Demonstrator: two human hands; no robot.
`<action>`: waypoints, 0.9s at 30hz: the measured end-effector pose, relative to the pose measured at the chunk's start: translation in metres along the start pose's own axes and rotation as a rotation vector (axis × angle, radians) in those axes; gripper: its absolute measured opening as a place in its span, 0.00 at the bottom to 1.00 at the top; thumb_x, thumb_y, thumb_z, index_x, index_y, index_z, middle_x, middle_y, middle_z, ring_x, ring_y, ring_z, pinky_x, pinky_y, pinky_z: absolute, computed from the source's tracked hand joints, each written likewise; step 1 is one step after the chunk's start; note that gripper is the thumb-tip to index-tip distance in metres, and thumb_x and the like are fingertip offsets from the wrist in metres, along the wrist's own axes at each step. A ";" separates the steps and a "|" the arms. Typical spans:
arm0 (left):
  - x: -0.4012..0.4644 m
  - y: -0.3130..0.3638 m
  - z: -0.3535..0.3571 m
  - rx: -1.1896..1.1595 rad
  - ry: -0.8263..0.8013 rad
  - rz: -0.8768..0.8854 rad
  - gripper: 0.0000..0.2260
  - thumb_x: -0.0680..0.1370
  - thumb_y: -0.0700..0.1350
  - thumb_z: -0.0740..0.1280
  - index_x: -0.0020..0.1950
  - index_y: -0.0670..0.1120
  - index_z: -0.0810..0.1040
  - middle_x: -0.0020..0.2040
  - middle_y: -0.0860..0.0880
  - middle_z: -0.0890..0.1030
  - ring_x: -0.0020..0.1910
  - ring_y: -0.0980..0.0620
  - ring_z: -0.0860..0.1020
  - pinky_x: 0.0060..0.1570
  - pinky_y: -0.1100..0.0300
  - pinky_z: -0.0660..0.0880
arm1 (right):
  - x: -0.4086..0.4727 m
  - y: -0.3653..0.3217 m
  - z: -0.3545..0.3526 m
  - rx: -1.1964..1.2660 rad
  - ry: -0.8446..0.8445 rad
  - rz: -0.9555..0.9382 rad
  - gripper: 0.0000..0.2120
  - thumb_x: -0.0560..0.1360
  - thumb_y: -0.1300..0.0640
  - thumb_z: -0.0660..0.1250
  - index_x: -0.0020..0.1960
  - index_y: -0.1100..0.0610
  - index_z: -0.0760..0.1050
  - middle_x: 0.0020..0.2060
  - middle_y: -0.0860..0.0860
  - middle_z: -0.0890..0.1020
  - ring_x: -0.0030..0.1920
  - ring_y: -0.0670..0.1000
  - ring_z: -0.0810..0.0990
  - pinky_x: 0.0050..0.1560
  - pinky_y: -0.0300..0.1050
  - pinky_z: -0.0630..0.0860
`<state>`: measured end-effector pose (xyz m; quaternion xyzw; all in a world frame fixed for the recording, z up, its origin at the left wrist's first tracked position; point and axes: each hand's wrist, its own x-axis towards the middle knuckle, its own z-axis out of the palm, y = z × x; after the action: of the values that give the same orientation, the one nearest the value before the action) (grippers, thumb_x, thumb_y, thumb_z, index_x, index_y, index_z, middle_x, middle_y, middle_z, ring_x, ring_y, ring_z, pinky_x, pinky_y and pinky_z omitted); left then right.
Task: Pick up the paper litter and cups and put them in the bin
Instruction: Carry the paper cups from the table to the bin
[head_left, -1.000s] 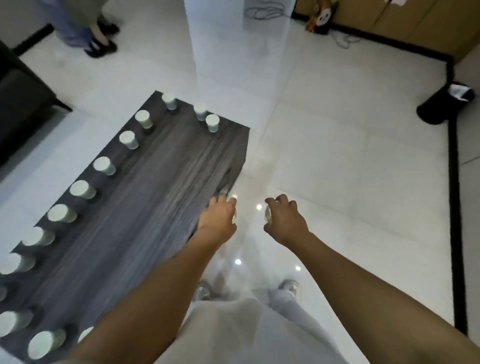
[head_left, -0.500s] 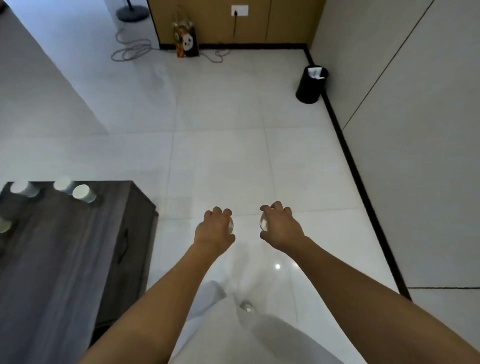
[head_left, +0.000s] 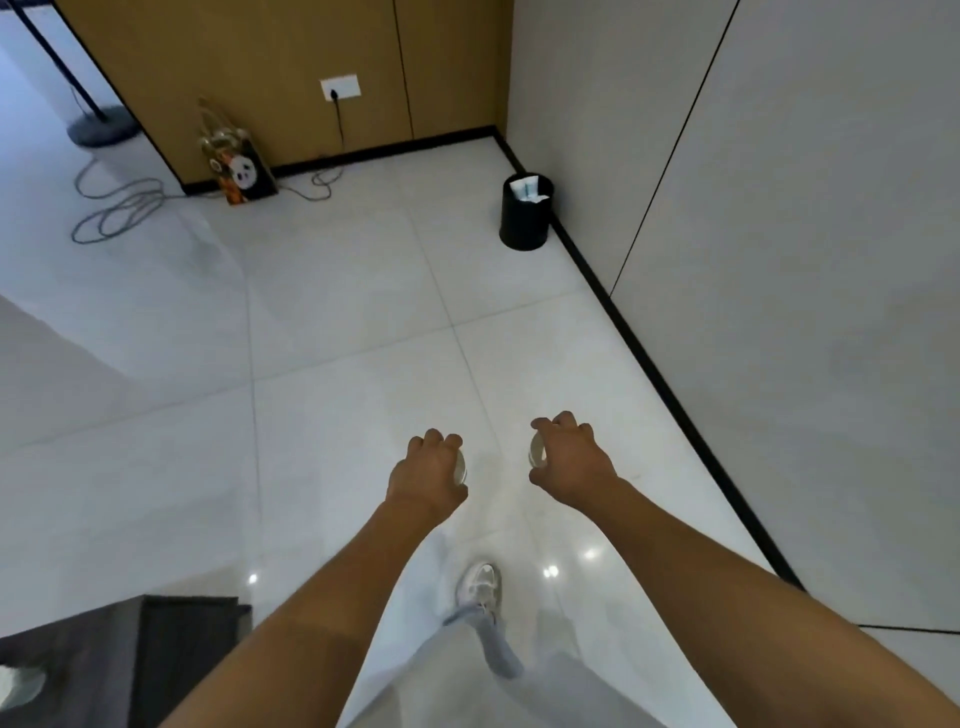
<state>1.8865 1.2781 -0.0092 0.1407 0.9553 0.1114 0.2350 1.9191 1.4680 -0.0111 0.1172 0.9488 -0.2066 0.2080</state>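
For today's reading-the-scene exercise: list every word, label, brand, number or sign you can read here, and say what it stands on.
No text can be read.
Gift bag: a panda picture and orange patches, any lettering too blurred.
Paper in the black bin: bluish marks, too small.
Wall socket: no legible marking.

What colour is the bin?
Black, with white paper inside; the bin shows in the head view.
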 end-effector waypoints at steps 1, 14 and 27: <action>0.022 0.002 -0.013 0.005 0.000 0.017 0.27 0.75 0.48 0.67 0.72 0.49 0.64 0.67 0.49 0.67 0.66 0.48 0.65 0.53 0.53 0.73 | 0.019 -0.003 -0.013 0.013 0.012 0.001 0.31 0.72 0.55 0.68 0.73 0.52 0.62 0.66 0.53 0.64 0.64 0.57 0.65 0.52 0.51 0.77; 0.281 0.065 -0.125 0.077 0.017 0.119 0.26 0.76 0.47 0.67 0.72 0.47 0.64 0.68 0.48 0.67 0.67 0.48 0.65 0.54 0.55 0.72 | 0.245 0.036 -0.141 0.126 0.045 0.118 0.31 0.72 0.56 0.69 0.73 0.52 0.62 0.65 0.54 0.65 0.64 0.57 0.65 0.55 0.49 0.74; 0.535 0.149 -0.235 0.076 0.022 0.073 0.27 0.77 0.49 0.66 0.73 0.46 0.63 0.68 0.47 0.66 0.67 0.47 0.64 0.57 0.52 0.74 | 0.489 0.091 -0.308 0.113 0.048 0.102 0.31 0.73 0.55 0.69 0.73 0.52 0.62 0.67 0.53 0.64 0.65 0.56 0.65 0.58 0.48 0.74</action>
<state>1.3515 1.5549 0.0121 0.1832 0.9556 0.0850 0.2147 1.4069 1.7517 -0.0039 0.1819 0.9331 -0.2461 0.1887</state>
